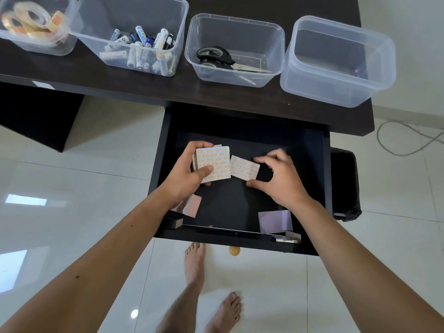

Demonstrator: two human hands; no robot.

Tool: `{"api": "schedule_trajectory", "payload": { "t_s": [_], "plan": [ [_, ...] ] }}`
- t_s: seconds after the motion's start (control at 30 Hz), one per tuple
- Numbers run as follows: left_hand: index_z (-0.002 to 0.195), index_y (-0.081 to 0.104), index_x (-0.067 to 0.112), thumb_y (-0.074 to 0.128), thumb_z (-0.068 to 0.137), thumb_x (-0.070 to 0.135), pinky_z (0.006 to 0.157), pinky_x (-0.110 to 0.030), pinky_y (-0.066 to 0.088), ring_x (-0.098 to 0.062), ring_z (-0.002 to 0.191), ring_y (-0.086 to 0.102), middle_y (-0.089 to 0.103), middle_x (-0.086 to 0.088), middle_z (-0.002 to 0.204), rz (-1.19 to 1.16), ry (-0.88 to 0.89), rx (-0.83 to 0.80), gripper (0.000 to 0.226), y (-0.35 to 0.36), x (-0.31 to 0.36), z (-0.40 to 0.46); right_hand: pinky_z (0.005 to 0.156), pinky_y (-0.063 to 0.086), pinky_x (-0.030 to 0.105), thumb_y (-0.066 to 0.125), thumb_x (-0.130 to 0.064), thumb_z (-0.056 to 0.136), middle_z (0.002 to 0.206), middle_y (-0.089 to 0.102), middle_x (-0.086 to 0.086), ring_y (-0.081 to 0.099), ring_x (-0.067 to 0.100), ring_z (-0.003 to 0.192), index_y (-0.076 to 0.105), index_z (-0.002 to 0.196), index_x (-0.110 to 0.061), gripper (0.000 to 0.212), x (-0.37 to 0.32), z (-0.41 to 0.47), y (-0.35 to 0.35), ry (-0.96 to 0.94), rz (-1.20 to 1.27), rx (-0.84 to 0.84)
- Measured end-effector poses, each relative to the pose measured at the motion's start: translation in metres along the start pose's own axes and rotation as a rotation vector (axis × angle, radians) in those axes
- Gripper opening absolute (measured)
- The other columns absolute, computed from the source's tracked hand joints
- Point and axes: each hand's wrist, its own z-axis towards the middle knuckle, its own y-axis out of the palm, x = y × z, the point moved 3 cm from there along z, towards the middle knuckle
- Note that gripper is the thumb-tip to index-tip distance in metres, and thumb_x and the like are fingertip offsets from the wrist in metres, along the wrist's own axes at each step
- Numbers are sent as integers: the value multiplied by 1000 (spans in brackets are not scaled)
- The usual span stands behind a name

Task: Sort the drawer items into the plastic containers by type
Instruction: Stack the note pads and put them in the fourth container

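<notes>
The black drawer [312, 150] stands pulled out below the desk. Inside it, my left hand [189, 174] grips a small stack of white sticky-note pads [217, 162] printed with orange marks. Just to its right another such pad [243, 168] lies on the drawer floor. My right hand [280, 175] hovers over that pad's right edge with curled index finger and thumb; whether they touch it is unclear. A pink pad [193, 205] and a lilac pad [276, 221] lie near the drawer's front. A stapler [287, 237] sits at the front right corner.
On the dark desk [144, 85] stand clear plastic containers: tape rolls [31, 20] far left, batteries [141, 49], scissors [216, 57], and an empty container [336, 63] at the right. A black bin [344, 186] stands right of the drawer. A cable [408, 140] lies on the tiled floor.
</notes>
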Motion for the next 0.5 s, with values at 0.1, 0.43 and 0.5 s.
{"api": "schedule_trajectory", "payload": {
  "t_s": [0.1, 0.43, 0.5],
  "plan": [
    [133, 51, 32, 62, 101, -4, 85, -38, 65, -24, 124, 64, 64, 4, 131, 15, -12, 9, 49, 0, -1, 1, 98, 48, 28, 98, -27, 71, 121, 55, -6, 53, 16, 113, 73, 123, -24, 58, 0, -1, -1, 13, 37, 17],
    [136, 50, 33, 66, 98, -4, 86, -40, 66, -27, 130, 61, 62, 0, 138, 30, -1, -10, 55, 1, -3, 2, 77, 62, 34, 78, -7, 94, 103, 76, 5, 74, 20, 84, 71, 111, -22, 24, -1, -14, -24, 90, 520, 45],
    [137, 51, 33, 68, 97, -3, 88, -42, 66, -27, 130, 62, 62, -1, 138, 32, 10, -30, 56, 1, -2, 1, 78, 59, 29, 74, -5, 97, 106, 77, 6, 74, 16, 89, 71, 115, -19, 23, -8, -17, -31, 53, 628, 69]
  ]
}}
